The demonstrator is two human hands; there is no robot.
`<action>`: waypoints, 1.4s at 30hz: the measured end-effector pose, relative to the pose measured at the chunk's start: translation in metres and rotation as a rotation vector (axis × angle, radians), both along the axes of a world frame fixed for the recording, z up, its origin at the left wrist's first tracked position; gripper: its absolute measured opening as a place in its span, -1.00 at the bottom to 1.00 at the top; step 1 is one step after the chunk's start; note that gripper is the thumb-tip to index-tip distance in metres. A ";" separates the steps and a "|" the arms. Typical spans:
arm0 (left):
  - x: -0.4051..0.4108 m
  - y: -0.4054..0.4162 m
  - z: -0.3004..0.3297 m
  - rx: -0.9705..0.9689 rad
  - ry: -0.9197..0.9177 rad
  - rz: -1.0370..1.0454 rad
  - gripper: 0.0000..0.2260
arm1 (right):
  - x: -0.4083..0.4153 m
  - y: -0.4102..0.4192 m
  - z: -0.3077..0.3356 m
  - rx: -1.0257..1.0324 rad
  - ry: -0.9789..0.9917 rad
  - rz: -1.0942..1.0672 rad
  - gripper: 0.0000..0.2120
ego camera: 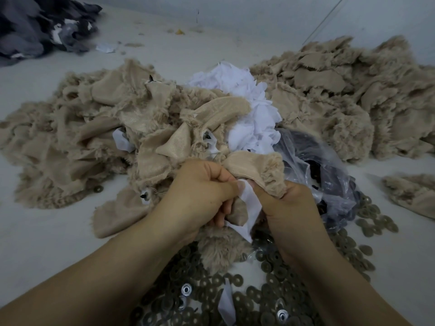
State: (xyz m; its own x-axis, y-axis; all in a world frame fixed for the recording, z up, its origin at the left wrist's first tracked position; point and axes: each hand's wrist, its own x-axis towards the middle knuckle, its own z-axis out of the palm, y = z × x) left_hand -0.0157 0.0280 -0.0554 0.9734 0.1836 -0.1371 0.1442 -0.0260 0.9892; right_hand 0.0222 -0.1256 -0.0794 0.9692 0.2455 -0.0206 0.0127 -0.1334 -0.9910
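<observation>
Both my hands meet at the centre of the view over a heap of tan fur pieces. My left hand [200, 191] is curled round a tan plush fabric piece [256, 170] together with a white fabric strip [250, 208]. My right hand [292, 208] grips the same plush piece from the right, its furry edge draped over the knuckles. The white strip hangs down between the two hands. What the fingertips pinch underneath is hidden.
Tan fur pieces are heaped to the left [82, 137] and at the right back [353, 90]. White fabric scraps [244, 102] lie behind. A clear plastic bag [313, 175] holds dark parts. Several round metal washers [270, 297] cover the near floor. Dark grey cloth [35, 27] is piled far left.
</observation>
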 end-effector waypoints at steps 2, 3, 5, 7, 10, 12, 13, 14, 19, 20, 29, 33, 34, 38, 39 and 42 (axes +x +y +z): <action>-0.001 -0.002 -0.001 0.005 -0.020 -0.018 -0.70 | 0.001 0.000 -0.001 -0.001 -0.002 0.004 -0.82; -0.001 -0.003 -0.001 0.009 -0.027 -0.026 -0.72 | 0.001 0.000 -0.001 -0.005 -0.003 0.005 -0.82; -0.001 -0.001 -0.001 0.002 -0.047 -0.027 -0.78 | 0.002 0.000 -0.001 0.002 0.020 0.003 -0.83; 0.000 0.003 0.000 -0.057 -0.093 -0.003 -0.83 | 0.002 0.000 -0.002 0.083 0.101 0.003 -0.83; 0.001 0.006 0.003 -0.154 -0.198 0.020 -0.89 | 0.002 0.001 -0.002 0.208 0.193 0.015 -0.85; 0.002 0.004 0.005 -0.220 -0.272 -0.018 -0.93 | 0.001 0.002 -0.001 0.209 0.180 0.015 -0.92; 0.002 0.003 0.007 -0.254 -0.306 -0.050 -0.94 | 0.001 0.002 -0.001 0.209 0.178 0.016 -0.94; 0.001 0.002 0.007 -0.280 -0.341 -0.083 -0.93 | 0.001 0.002 -0.001 0.206 0.179 0.019 -0.92; -0.004 0.002 0.014 -0.401 -0.462 -0.200 -0.89 | 0.002 -0.001 0.000 0.205 0.185 0.052 -0.93; -0.005 0.002 0.014 -0.378 -0.467 -0.203 -0.89 | 0.002 -0.001 0.000 0.209 0.184 0.058 -0.94; -0.007 0.005 0.002 -0.237 -0.351 -0.178 -0.85 | 0.005 0.001 -0.004 0.215 0.211 0.003 -0.90; -0.007 0.005 0.002 -0.275 -0.331 -0.215 -0.80 | 0.006 -0.001 -0.005 0.250 0.205 0.034 -0.89; -0.007 0.005 0.002 -0.304 -0.325 -0.215 -0.80 | 0.006 -0.001 -0.005 0.254 0.205 0.039 -0.89; -0.009 0.006 0.003 -0.421 -0.289 -0.233 -0.81 | 0.008 -0.001 -0.006 0.234 0.205 0.030 -0.81; -0.009 0.006 0.003 -0.435 -0.279 -0.232 -0.82 | 0.008 -0.001 -0.006 0.239 0.205 0.036 -0.81; -0.010 0.006 0.003 -0.448 -0.282 -0.223 -0.81 | 0.008 -0.001 -0.007 0.259 0.199 0.036 -0.85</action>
State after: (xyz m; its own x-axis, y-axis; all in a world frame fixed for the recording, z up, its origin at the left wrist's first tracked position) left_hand -0.0259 0.0344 -0.0527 0.9921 -0.0464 0.1162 -0.0876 0.4052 0.9100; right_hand 0.0297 -0.1267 -0.0863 0.9430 0.3016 -0.1409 -0.1844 0.1207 -0.9754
